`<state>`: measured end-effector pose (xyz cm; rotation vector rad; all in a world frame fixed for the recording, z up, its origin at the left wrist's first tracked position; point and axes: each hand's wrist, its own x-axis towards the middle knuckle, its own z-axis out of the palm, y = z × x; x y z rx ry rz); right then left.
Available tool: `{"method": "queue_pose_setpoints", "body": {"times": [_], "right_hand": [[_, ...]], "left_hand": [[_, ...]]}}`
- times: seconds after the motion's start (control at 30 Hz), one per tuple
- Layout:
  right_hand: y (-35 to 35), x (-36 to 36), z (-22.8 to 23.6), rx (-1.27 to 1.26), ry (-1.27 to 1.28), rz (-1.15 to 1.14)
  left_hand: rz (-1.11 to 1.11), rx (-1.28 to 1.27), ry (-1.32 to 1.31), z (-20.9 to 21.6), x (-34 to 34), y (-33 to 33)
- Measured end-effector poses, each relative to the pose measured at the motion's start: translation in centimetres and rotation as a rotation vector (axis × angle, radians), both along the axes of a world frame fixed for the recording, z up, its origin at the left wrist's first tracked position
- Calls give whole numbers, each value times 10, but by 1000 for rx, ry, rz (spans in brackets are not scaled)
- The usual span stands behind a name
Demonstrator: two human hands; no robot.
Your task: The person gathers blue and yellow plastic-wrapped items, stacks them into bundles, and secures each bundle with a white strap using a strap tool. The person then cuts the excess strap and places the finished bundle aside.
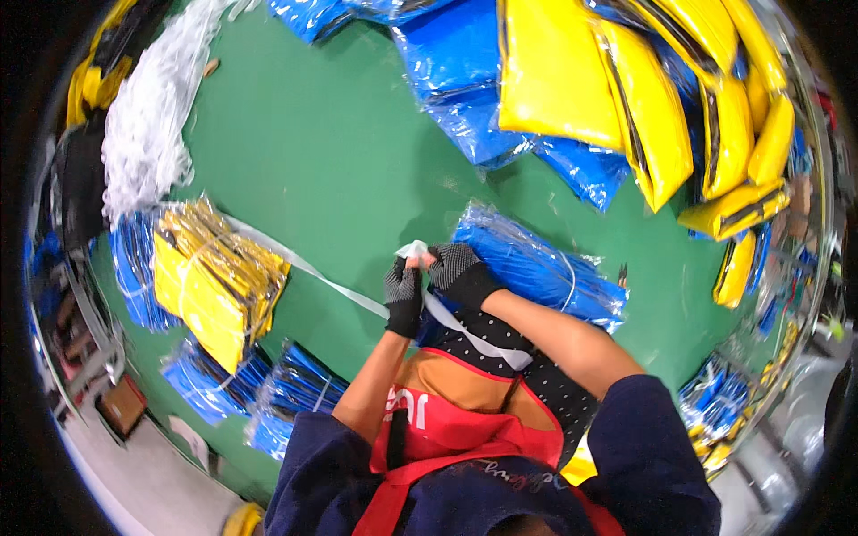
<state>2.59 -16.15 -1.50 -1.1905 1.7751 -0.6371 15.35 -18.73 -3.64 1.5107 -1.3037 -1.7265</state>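
Note:
My left hand (404,290), in a dark dotted glove with bare fingertips, is closed on a white strap (317,275). Close against it, my right hand (460,272), gloved alike, pinches the same strap, bunched up between the fingertips. One length of it runs left toward a tied stack of yellow packs (201,277); a loose tail hangs down over my dotted trousers and red apron (442,438). Just beyond my right hand lies a bundle of blue packs in clear plastic (536,263), with a thin white tie around it.
A heap of white straps (156,116) lies at the far left of the green surface (304,134). Large yellow packs (559,76) and blue packs (451,54) pile up at the far right. More blue bundles (299,393) sit at the near left. Small pliers-like tool (623,274) rests at the right.

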Motion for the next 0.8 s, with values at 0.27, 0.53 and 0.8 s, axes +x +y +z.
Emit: {"method": "queue_pose_setpoints", "body": {"times": [0.27,0.53,0.8], "right_hand": [[-7,-7,-52,-47,22,30],[5,-19,-50,-161,-131,458],[4,-46,0,224,-566,302]], "left_hand": [[-748,-177,-412,114,-16,-12],[-1599,-536,-693,125,-79,-115],[-196,-247,295,27,-42,-111]]}}
